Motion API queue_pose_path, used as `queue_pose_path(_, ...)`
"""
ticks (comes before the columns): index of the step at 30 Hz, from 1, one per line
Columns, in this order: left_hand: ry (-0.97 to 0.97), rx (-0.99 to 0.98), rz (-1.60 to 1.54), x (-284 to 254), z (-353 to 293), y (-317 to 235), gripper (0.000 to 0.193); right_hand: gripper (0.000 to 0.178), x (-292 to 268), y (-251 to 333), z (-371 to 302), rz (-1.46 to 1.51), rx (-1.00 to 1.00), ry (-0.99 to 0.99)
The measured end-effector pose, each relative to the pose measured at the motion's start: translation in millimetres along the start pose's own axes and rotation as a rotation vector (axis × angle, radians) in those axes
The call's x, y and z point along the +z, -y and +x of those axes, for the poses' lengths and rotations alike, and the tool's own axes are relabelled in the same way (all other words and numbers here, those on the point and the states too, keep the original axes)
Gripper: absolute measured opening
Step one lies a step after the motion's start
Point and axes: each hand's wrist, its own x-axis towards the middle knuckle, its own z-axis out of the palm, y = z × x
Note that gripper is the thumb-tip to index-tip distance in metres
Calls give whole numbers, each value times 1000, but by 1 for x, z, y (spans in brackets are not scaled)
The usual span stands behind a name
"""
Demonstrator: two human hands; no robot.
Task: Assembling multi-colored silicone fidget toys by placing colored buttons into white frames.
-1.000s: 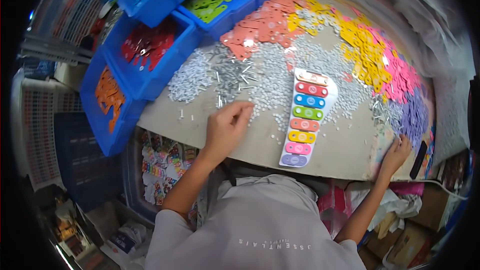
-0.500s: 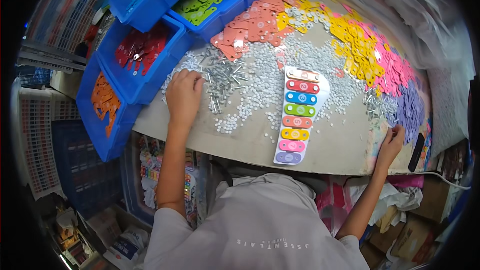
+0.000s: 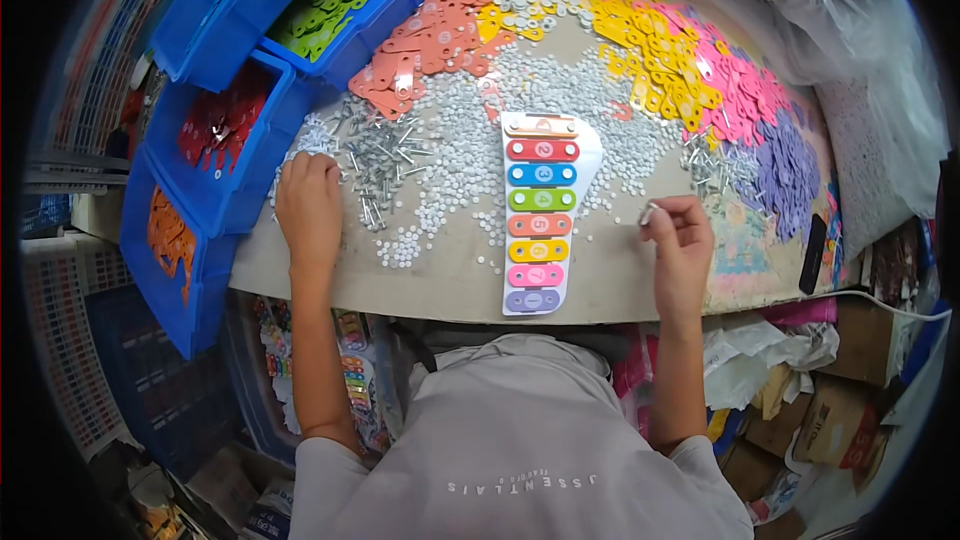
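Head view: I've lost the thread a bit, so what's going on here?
A person is working at a table with both bare hands. The left hand is at the white pile beside the blue bins; what it holds, if anything, is hidden. The right hand has a small metal piece in its fingertip grip, to the right of the board. The board carries eight coloured bars; white caps sit on the red, blue and green ones.

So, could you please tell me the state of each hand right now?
Left hand: at the small white pieces; whether open or closed cannot be told.
Right hand: closed, pinching a small silvery piece.
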Motion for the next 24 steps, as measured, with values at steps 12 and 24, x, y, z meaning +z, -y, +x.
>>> queue_pose_path(12,541,-420,-1571,-39,-25,-96,15,10,46,-12,-16,-252,-267,83)
queue_pose_path(24,832,-492,-1704,10,-32,-129,15,18,63,-7,-11,-603,-695,201)
